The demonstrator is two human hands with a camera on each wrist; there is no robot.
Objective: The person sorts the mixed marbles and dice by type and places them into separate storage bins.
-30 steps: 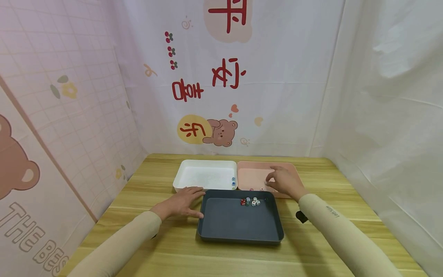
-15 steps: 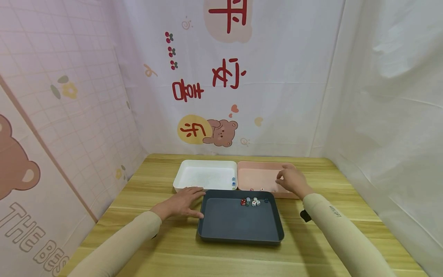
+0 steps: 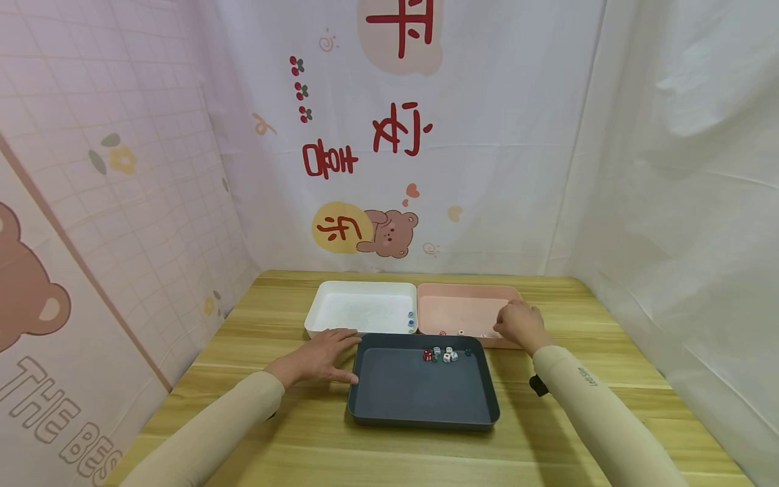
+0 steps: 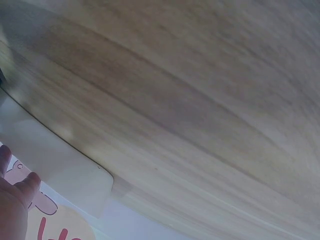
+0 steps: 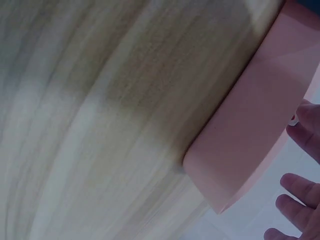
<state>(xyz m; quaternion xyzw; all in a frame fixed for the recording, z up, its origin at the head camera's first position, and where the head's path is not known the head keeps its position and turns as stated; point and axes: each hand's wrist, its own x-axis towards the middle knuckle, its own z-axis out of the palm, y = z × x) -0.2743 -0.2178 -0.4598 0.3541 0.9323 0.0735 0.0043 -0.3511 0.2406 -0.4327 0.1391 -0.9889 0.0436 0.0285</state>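
My right hand (image 3: 522, 325) is over the right end of the pink tray (image 3: 468, 291), fingers bent downward. In the right wrist view its thumb and a finger pinch a small white die (image 5: 293, 120) with a red dot, just beyond the tray wall; the other fingers are spread. My left hand (image 3: 322, 355) lies at the left side of the dark grey tray (image 3: 420, 423), fingers stretched out and tips at the rim. Several dice gather at that tray's far side: a red die (image 3: 427, 356), white dice (image 3: 449, 356) and a dark die (image 3: 468, 352).
A white tray (image 3: 359, 287) stands at the back left, against the pink one. Blue dice (image 3: 410, 323) lie at its right end. A few dice (image 3: 460, 333) show along the pink tray's near wall. Printed cloth (image 3: 487, 169) hangs behind the wooden table (image 3: 292, 446).
My right hand has moved right, from the middle of the pink tray to its right end, and dipped lower. More of the dice along its near wall shows. My left hand stays put.
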